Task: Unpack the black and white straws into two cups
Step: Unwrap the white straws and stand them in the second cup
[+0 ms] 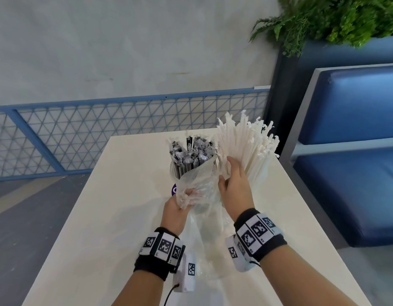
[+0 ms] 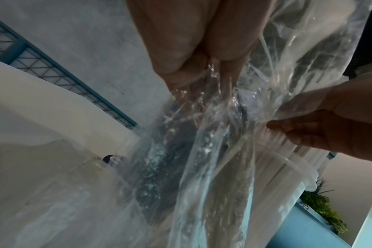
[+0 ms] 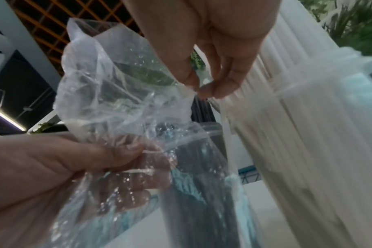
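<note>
- My left hand (image 1: 176, 209) is closed in a fist round a bunched part of the clear plastic bag (image 1: 200, 184), fingers curled through the film, as the right wrist view shows plainly.
- My right hand (image 1: 235, 184) pinches the bag's upper edge between thumb and fingertips (image 3: 210, 89); the remaining fingers lie loosely bent, and the back of the hand rests near the white straws.
- The bag hangs crumpled between my two hands, just in front of the black straws, its lower part trailing down toward me over the table (image 1: 103, 217).
- The black straws (image 1: 189, 157), each in a clear wrapper, stand upright in a clear cup (image 3: 202, 142) right behind the bag, on the table's far half.
- The white straws (image 1: 246, 146) fan out of a second clear cup (image 3: 319, 94) just to the right of the black straws, touching or nearly touching them at the base; I cannot tell which.
- A small purple thing (image 1: 174, 189) peeks out at the left foot of the black straws, mostly hidden by the bag.
- Behind the black straws runs a blue mesh railing (image 1: 80, 133); to their right is a blue padded bench (image 1: 350, 151), with green plants (image 1: 336, 18) above it.
</note>
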Tool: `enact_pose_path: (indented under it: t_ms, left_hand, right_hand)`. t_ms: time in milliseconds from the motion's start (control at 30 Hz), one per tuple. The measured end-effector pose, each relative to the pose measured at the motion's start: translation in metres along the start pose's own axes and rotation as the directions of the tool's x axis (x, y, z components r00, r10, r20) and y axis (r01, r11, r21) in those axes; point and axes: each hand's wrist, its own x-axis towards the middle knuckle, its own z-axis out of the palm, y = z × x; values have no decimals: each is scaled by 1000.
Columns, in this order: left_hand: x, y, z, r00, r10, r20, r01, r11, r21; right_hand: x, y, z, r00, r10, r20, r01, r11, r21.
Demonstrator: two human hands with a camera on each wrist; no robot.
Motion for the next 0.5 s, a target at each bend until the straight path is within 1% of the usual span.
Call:
enact_pose_path:
  t_ms: [67, 133, 200, 300, 400, 500]
  left_hand:
    - [1, -1, 0, 1000, -7, -3, 7, 1000, -29]
    - [3, -3, -1, 1000, -13, -11, 12, 999, -42]
    - [4, -6, -2, 1000, -14, -6, 13, 999, -50]
    - [4, -7, -3, 1000, -12, -11, 11, 999, -37]
    - [5, -8, -4, 1000, -14, -4, 14, 999, -37]
    - [7, -13, -8, 999, -35, 21, 36, 999, -40]
  right_hand:
    - [7, -3, -1, 996, 76, 46, -75, 996, -38]
    - [14, -3, -2, 991, 120, 63, -118, 992, -33]
    - [25, -1, -2, 988, 146, 55, -146, 989, -18]
    - [44, 4, 1, 984, 179, 21, -177, 981, -82]
    - [49, 4, 2, 984, 177, 17, -173, 974, -145]
    - [41, -6, -7, 993, 103, -61, -106, 993, -49]
